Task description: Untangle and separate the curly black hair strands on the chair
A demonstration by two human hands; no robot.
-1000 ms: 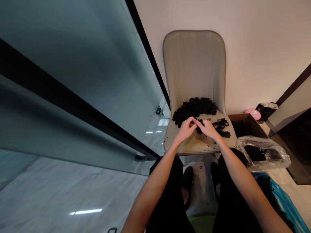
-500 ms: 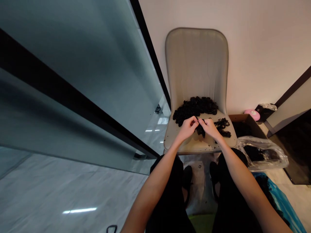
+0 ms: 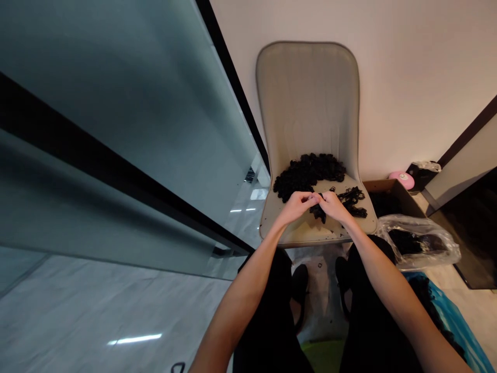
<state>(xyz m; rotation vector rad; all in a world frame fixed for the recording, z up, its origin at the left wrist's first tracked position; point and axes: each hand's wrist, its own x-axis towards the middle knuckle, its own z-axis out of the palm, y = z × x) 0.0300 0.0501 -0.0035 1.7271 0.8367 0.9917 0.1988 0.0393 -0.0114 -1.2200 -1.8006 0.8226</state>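
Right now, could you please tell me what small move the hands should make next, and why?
Perhaps a gentle pull with the left hand, since its fingertips meet those of the right hand, and a black piece hangs beneath them, over the chair seat.

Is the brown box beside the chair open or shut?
The box is open: no lid covers its top, and black material shows inside. How deep it goes, I cannot tell.
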